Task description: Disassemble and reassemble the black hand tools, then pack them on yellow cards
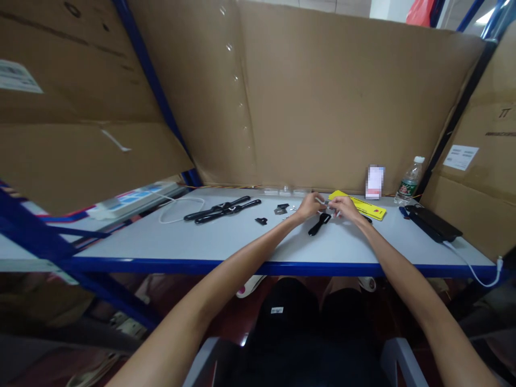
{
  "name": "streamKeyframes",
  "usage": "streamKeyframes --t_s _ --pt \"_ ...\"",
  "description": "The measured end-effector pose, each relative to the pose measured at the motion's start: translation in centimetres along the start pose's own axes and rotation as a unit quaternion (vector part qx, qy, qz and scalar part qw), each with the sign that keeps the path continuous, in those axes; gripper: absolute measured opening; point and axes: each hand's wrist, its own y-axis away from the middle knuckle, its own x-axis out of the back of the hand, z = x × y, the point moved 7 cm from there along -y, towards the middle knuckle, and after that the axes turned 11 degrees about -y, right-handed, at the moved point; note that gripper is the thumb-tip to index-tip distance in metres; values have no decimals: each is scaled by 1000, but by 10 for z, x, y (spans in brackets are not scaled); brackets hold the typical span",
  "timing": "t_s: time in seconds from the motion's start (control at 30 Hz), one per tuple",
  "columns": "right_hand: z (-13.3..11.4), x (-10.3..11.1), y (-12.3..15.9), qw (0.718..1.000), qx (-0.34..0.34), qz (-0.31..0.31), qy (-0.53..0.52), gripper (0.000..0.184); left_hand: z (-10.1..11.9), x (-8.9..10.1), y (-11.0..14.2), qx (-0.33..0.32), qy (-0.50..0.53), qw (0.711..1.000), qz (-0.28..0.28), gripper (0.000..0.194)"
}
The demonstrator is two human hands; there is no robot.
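Note:
My left hand [311,205] and my right hand [345,207] meet over the middle of the white shelf top [226,242]. Both have their fingers pinched together around a small object [324,204] between them, too small to name. A black strap [320,223] lies on the surface just below the hands. Under my right hand lies a yellow card [368,207].
Long black straps [223,209] and a white cable [179,209] lie to the left, small dark parts [261,220] beside them. A water bottle [409,181] and a black device [433,223] with a cable sit at the right. Cardboard walls [322,102] enclose the shelf.

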Motion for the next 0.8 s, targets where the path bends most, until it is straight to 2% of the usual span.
streamKeyframes --t_s 0.07,0.13,0.23,0.37,0.47,0.57,0.67,0.8 --pt "4 8 -2 998 -6 55 30 16 -1 6 9 -11 -189 982 27 29" --pt "8 13 -4 994 -12 91 52 15 -3 3 20 -29 -335 942 14 41" --pt "11 14 -4 994 -14 106 38 11 -4 -7 31 -66 -427 901 -29 44" --pt "9 9 -4 997 -27 76 -8 6 -6 -9 30 -103 -421 900 -56 29" --pt "1 1 -12 998 -47 35 -10 9 -14 3 26 -129 -410 901 -56 28" --pt "-8 -5 -25 997 -70 3 -13 21 -23 15 27 -165 -403 899 -49 28" --pt "-12 -6 -34 997 -65 13 -29 26 -29 21 33 -180 -397 900 -29 29" --pt "-2 -9 -30 993 -82 37 -80 18 -29 22 41 -191 -371 909 17 31"
